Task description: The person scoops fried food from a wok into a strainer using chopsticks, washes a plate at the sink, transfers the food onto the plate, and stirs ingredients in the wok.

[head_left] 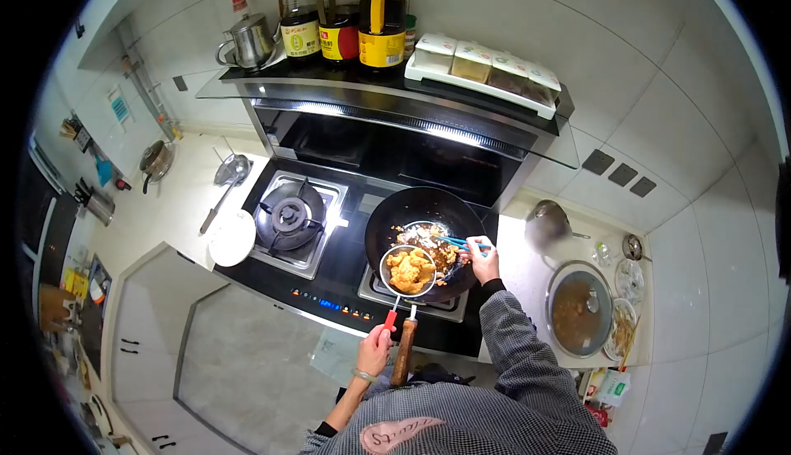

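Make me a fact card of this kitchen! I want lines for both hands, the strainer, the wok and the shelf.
Left hand: holding the strainer's red handle
Right hand: holding a blue utensil
Strainer: holding golden food pieces, above the wok
Wok: dark, wooden-handled, food bits inside
Shelf above stove: metal jug, bottles, seasoning box

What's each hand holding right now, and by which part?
The left hand holds the strainer by its red handle; the right hand holds the blue chopsticks toward their upper ends, away from the tips in the wok.
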### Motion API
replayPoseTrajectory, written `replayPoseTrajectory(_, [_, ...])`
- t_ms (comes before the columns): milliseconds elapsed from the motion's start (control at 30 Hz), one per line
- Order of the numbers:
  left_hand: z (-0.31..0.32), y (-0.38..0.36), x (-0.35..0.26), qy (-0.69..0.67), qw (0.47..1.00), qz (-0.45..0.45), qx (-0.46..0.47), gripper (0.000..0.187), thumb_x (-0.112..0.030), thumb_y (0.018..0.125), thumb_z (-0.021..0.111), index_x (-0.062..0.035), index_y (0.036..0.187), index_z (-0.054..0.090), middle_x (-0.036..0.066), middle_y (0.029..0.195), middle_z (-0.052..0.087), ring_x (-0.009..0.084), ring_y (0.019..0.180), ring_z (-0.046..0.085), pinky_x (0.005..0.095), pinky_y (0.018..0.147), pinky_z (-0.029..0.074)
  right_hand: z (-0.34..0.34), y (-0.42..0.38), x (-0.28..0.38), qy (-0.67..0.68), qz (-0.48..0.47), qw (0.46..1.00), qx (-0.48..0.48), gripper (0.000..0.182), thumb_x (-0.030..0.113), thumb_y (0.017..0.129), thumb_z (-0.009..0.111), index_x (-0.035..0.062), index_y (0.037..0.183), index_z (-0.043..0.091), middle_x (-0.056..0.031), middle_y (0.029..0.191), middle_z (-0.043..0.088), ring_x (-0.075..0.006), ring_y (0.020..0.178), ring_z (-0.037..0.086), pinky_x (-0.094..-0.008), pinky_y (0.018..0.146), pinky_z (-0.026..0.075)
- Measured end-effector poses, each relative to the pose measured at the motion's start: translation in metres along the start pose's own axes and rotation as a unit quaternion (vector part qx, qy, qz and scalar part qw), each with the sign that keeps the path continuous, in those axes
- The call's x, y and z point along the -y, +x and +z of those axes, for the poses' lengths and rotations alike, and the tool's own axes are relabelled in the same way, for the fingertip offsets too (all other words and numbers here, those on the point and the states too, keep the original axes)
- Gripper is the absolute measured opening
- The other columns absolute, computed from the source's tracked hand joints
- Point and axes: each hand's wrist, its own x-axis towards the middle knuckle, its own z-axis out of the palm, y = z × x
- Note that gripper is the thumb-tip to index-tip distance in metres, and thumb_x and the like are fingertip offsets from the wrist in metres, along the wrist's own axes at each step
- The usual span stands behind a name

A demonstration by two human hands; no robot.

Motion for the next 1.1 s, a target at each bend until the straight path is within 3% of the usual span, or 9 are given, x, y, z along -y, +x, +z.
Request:
replayPoseTrajectory(67, [0.0, -0.001, -0.001, 0.001, 1.0, 0.014, 0.004, 0.024, -0.023, 0.095, 0.045, -0.0044, 0.1, 0.061, -0.001, 0.06, 0.052, 0.0053, 0.051, 0.047, 0.023, 0.046, 0.039, 0.0, -0.001, -0.004, -0.005, -0.013, 1.0, -0.018, 0.015, 0.014, 0.091, 0.056, -0.0014, 0.092, 0.058, -0.0107, 0.078, 0.065, -0.016, 0.068, 0.066, -0.0259, 0.06, 0.054])
replayPoseTrajectory(133, [0.0, 0.0, 0.003, -0.003, 1.0, 0.011, 0.006, 0.025, -0.023, 0.095, 0.045, -0.0044, 0.1, 0.061, -0.001, 0.06, 0.052, 0.0054, 0.051, 0.048, 0.0231, 0.046, 0.039, -0.005, -0.002, -0.002, 0.034, -0.005, 0.999, -0.009, 0.019, 0.015, 0.092, 0.056, -0.0036, 0.095, 0.056, -0.015, 0.085, 0.064, -0.0212, 0.073, 0.067, -0.0273, 0.065, 0.056])
replayPoseTrajectory(300, [0.001, 0.002, 0.006, 0.003, 1.0, 0.009, 0.001, 0.026, -0.025, 0.095, 0.046, -0.0047, 0.101, 0.061, -0.001, 0.06, 0.052, 0.0055, 0.051, 0.048, 0.0228, 0.046, 0.039, -0.019, -0.024, 0.039, 0.065, -0.012, 0.998, 0.004, 0.019, 0.015, 0.093, 0.054, -0.0033, 0.095, 0.057, -0.0134, 0.086, 0.064, -0.0212, 0.076, 0.067, -0.0283, 0.069, 0.056])
replayPoseTrajectory(500, [0.002, 0.002, 0.007, -0.021, 1.0, 0.014, 0.01, 0.024, -0.023, 0.095, 0.046, -0.0049, 0.101, 0.061, -0.002, 0.06, 0.051, 0.0044, 0.05, 0.046, 0.0221, 0.045, 0.038, -0.021, -0.073, 0.108, 0.06, 0.018, 0.986, 0.155, 0.02, 0.015, 0.095, 0.049, -0.0031, 0.101, 0.052, -0.014, 0.092, 0.062, -0.0208, 0.076, 0.067, -0.0278, 0.068, 0.055])
replayPoseTrajectory(667, [0.001, 0.003, 0.01, -0.034, 0.999, 0.012, 0.012, 0.024, -0.022, 0.095, 0.046, -0.0048, 0.101, 0.061, -0.003, 0.061, 0.051, 0.0036, 0.051, 0.045, 0.0213, 0.045, 0.037, -0.044, -0.052, 0.07, 0.013, -0.023, 0.997, 0.075, 0.017, 0.013, 0.093, 0.049, -0.0018, 0.1, 0.053, -0.0107, 0.087, 0.061, -0.0186, 0.072, 0.066, -0.026, 0.064, 0.055])
replayPoseTrajectory(733, [0.001, 0.003, 0.011, -0.037, 0.999, 0.005, 0.013, 0.024, -0.022, 0.095, 0.046, -0.0047, 0.101, 0.061, -0.003, 0.061, 0.051, 0.0035, 0.051, 0.045, 0.0211, 0.045, 0.037, -0.046, -0.044, 0.047, -0.07, 0.0, 0.996, 0.048, 0.015, 0.012, 0.093, 0.05, -0.0014, 0.099, 0.054, -0.0091, 0.087, 0.061, -0.0168, 0.07, 0.066, -0.0249, 0.062, 0.054])
replayPoseTrajectory(1100, [-0.001, 0.003, 0.008, -0.037, 0.999, -0.002, 0.017, 0.024, -0.022, 0.095, 0.046, -0.0052, 0.102, 0.061, -0.003, 0.06, 0.05, 0.0034, 0.05, 0.044, 0.0212, 0.045, 0.037, -0.04, -0.047, 0.018, -0.068, -0.021, 0.997, 0.005, 0.016, 0.012, 0.092, 0.053, -0.0026, 0.095, 0.058, -0.0098, 0.084, 0.064, -0.0159, 0.073, 0.066, -0.0245, 0.064, 0.053])
